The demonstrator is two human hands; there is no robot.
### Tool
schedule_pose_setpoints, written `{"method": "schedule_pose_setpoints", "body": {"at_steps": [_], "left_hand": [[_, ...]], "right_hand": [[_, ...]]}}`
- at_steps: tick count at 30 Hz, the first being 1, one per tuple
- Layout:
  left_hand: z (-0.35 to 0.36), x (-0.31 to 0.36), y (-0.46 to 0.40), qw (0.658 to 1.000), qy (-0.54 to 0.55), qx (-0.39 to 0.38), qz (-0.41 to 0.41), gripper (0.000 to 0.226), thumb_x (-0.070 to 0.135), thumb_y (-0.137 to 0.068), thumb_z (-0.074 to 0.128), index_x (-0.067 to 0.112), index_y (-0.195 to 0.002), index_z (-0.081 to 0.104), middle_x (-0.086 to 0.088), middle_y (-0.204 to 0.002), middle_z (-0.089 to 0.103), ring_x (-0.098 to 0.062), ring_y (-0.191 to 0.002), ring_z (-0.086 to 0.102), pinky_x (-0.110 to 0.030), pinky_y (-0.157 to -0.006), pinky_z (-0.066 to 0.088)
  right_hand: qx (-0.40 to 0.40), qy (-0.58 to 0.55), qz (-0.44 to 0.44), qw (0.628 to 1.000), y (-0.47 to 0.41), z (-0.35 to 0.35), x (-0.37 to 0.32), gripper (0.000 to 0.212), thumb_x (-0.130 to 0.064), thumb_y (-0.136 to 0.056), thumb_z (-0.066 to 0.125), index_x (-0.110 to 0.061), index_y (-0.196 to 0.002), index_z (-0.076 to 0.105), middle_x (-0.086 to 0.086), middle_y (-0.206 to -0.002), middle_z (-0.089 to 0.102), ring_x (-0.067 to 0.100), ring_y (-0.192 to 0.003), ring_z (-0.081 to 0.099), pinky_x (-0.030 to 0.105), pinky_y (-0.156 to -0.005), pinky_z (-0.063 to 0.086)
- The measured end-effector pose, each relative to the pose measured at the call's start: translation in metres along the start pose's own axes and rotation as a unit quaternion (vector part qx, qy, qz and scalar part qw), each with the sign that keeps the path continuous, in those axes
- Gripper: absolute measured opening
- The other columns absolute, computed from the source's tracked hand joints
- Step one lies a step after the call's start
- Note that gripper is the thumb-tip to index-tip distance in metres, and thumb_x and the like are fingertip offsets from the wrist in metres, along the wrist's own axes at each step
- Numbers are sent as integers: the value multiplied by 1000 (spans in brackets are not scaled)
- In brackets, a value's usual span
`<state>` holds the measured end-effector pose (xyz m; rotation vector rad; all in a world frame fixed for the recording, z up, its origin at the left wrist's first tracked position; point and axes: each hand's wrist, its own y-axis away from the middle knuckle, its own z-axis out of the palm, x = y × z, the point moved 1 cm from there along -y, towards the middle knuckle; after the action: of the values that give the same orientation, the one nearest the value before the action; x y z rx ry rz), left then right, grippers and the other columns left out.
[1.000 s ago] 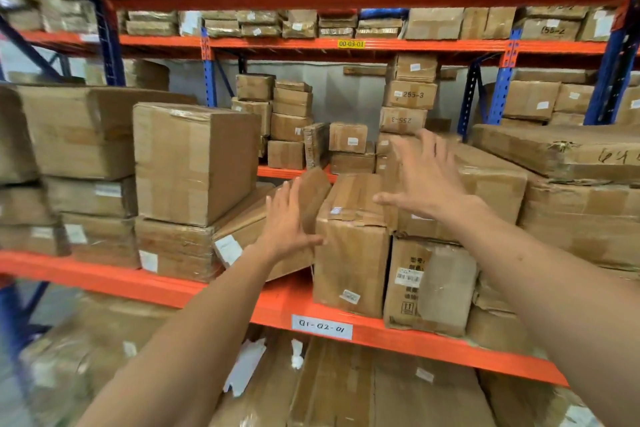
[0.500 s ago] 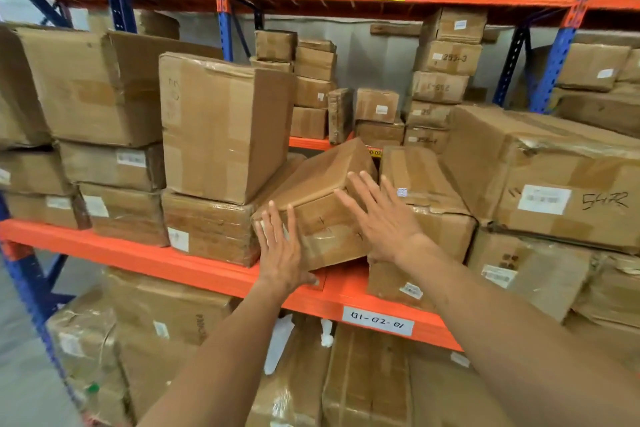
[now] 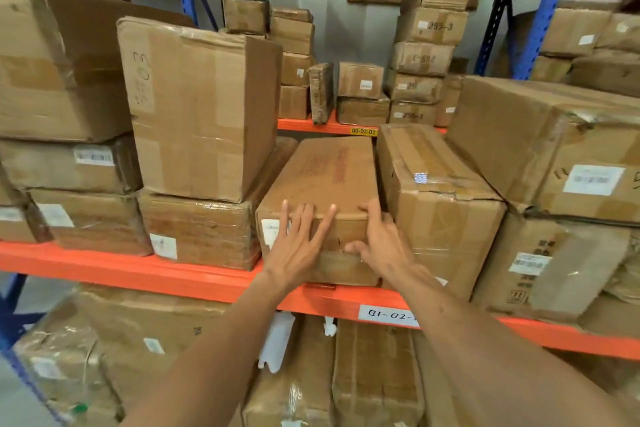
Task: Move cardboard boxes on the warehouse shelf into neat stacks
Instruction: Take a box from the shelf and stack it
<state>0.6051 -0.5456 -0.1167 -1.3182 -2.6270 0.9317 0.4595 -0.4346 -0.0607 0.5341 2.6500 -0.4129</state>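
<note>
A long cardboard box [image 3: 322, 177] with faded red print lies flat on the orange shelf beam [image 3: 138, 274], in the gap between two stacks. My left hand [image 3: 298, 250] presses flat on its front face, fingers spread and fingertips at the top edge. My right hand [image 3: 381, 246] grips the box's front right corner, fingers over the top edge and thumb on the front. To the left, a tall box [image 3: 197, 107] stands on a flatter taped box [image 3: 197, 232]. A dented box [image 3: 440, 211] touches the held box on its right.
A large box [image 3: 540, 142] with a white label tops the right stack. Smaller box stacks [image 3: 426, 55] fill a rear shelf. More stacked boxes [image 3: 62, 163] stand at far left. Wrapped cartons [image 3: 138, 340] sit below. A blue upright [image 3: 14, 315] stands at lower left.
The long box leaned tilted against the left stack; now it lies flat and square in the gap. Both hands moved down onto its front face, and my view came closer.
</note>
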Motion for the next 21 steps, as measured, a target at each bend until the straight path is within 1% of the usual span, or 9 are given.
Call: {"method": "schedule_pose_setpoints", "body": {"at_steps": [1, 3, 6, 8, 10, 12, 14, 18, 21], "left_hand": [[2, -2, 1, 999, -19, 10, 30, 128, 39, -58, 89, 5, -157, 15, -27, -134, 48, -42, -129, 45, -63, -116, 27], [0, -10, -5, 997, -27, 5, 70, 115, 46, -60, 88, 3, -152, 34, -22, -131, 54, -38, -122, 53, -52, -110, 39], [-11, -33, -26, 994, 10, -58, 88, 108, 61, -65, 81, 9, -149, 39, -15, -139, 47, -34, -127, 47, -47, -109, 31], [-17, -47, -38, 990, 25, -132, 38, 112, 72, -66, 74, 17, -153, 29, -10, -149, 37, -31, -138, 35, -57, -115, 20], [-16, -47, -45, 984, 21, -176, 7, 116, 80, -66, 67, 22, -156, 21, -4, -158, 29, -31, -143, 27, -64, -114, 19], [-12, -35, -49, 983, 0, -181, 12, 114, 80, -69, 63, 24, -157, 19, 0, -162, 26, -32, -143, 29, -64, -112, 24], [-8, -27, -51, 987, -14, -162, 9, 110, 79, -72, 61, 24, -157, 20, 2, -163, 25, -34, -142, 30, -61, -110, 27], [-9, -28, -52, 984, -9, -180, -1, 109, 76, -74, 62, 24, -158, 15, 2, -165, 21, -37, -145, 25, -62, -112, 23], [-16, -29, -53, 978, 12, -208, 1, 111, 74, -75, 64, 25, -159, 11, 2, -167, 16, -37, -148, 19, -64, -115, 16]], "right_hand": [[-4, -5, 12, 1000, 5, 8, 7, 74, -33, -86, 79, -23, -141, 31, 22, -133, 47, 44, -117, 56, 45, -95, 46], [-8, 8, 19, 1000, 4, 15, 14, 69, -35, -87, 78, -22, -135, 29, 19, -128, 48, 43, -111, 59, 45, -91, 48], [24, 203, -6, 979, -7, 8, 0, 69, -46, -84, 77, -22, -129, 30, 19, -129, 45, 35, -96, 65, 38, -74, 41], [57, 386, -64, 918, -15, 3, -18, 64, -49, -85, 74, -21, -131, 38, 20, -140, 36, 33, -110, 55, 40, -84, 40], [30, 473, -94, 876, -22, 1, -26, 70, -49, -87, 71, -20, -142, 38, 21, -144, 40, 38, -130, 38, 50, -108, 29], [-28, 468, -65, 881, -29, -3, -20, 81, -42, -91, 68, -15, -155, 25, 22, -144, 50, 38, -140, 37, 57, -120, 5], [-39, 454, -63, 888, -34, -7, -13, 84, -38, -94, 66, -12, -159, 19, 19, -136, 60, 34, -138, 45, 54, -121, -4], [-44, 434, -72, 897, -33, -6, -14, 87, -36, -93, 69, -10, -159, 18, 15, -137, 61, 32, -139, 44, 51, -122, 4], [-70, 422, -72, 901, -35, -10, -18, 89, -38, -93, 69, -11, -159, 16, 14, -139, 58, 32, -136, 46, 45, -116, 24]]}}
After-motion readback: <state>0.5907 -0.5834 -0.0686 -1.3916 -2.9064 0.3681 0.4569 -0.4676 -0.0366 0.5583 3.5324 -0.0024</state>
